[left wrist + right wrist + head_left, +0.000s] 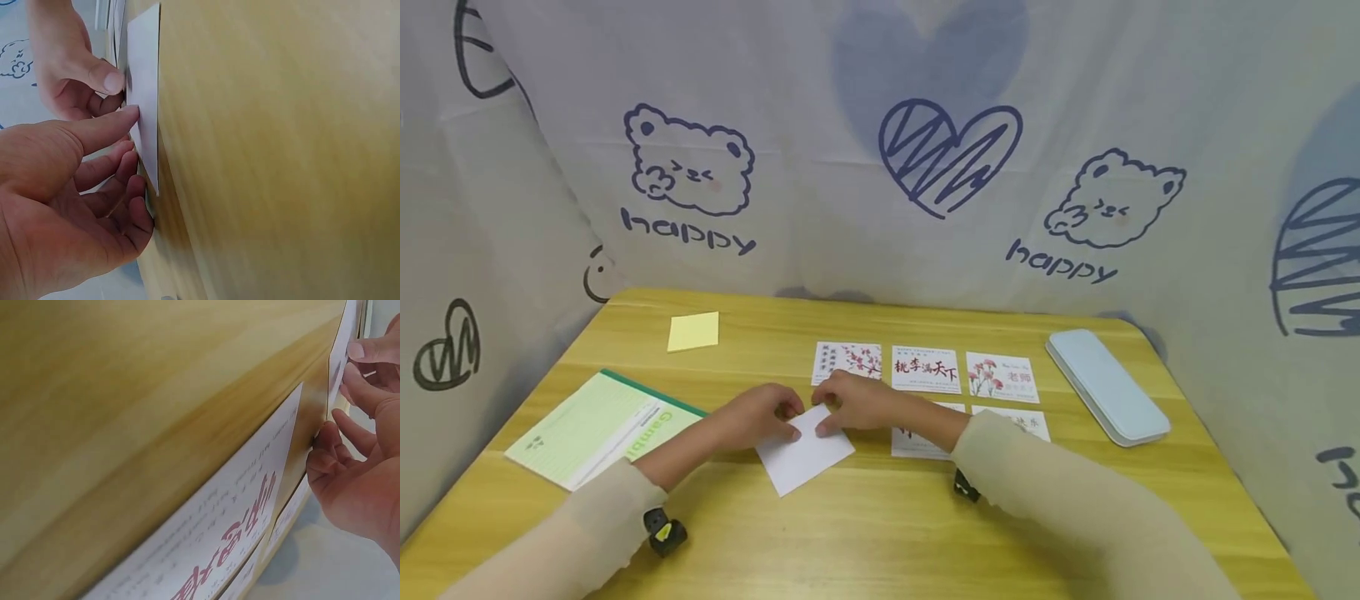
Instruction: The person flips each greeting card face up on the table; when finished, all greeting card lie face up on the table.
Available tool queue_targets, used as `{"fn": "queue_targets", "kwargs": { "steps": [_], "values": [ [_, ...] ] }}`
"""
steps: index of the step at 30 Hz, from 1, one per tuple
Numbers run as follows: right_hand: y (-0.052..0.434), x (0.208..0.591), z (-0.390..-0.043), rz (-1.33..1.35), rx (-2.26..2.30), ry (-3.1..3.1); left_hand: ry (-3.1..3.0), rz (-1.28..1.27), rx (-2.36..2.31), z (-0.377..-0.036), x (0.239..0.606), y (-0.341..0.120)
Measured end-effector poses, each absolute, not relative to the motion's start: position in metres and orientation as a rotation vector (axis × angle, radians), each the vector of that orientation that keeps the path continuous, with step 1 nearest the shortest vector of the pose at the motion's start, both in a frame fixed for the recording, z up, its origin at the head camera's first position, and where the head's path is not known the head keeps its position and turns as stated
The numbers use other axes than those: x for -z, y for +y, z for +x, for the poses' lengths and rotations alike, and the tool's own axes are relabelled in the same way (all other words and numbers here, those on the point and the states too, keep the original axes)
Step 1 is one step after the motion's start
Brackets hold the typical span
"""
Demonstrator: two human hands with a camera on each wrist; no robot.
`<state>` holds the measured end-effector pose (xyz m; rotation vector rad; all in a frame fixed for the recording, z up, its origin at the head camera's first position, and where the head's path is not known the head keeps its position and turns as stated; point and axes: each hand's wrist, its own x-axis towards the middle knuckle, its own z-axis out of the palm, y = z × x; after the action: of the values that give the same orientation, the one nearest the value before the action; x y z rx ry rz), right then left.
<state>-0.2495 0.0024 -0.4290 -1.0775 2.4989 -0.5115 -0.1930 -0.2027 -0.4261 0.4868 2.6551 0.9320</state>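
Hands: left hand (758, 414) and right hand (859, 402) meet at the far corner of a blank white card (805, 450) — each grip pinched on its edge, fingertips (129, 114) of the left hand against the paper.
White card: one, lying near the middle of the desk (925, 533), turned at an angle, its near corner pointing toward the person.
Doing it well: my judgement — keep the pinches light and level, lift the far edge evenly, so the sheet does not crease or slide into the printed cards beside it.
Notebook: one, green-lined, at the left near edge (597, 427).
Printed cards: five counted — two in the near row (917, 442), partly under the right forearm, three in the far row (926, 369) with red flowers and lettering.
Case: one, pale blue, long, at the right (1106, 385).
Sticky pad: one, yellow, far left (693, 331).
Backdrop: curtain with bears, hearts — "happy" (688, 232).
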Motion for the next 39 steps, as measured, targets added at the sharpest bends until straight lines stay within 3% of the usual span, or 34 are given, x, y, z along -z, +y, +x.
{"fn": "queue_targets", "kwargs": {
  "steps": [26, 39],
  "values": [
    [0.009, 0.422, -0.239, -0.982, 0.351, 2.59, 2.572, 0.516, -0.91, -0.195, 0.418, -0.199],
    [0.039, 0.416, -0.233, -1.001, 0.766, 2.548, 2.565, 0.494, -1.087, -0.187, 0.416, -0.196]
  ]
}}
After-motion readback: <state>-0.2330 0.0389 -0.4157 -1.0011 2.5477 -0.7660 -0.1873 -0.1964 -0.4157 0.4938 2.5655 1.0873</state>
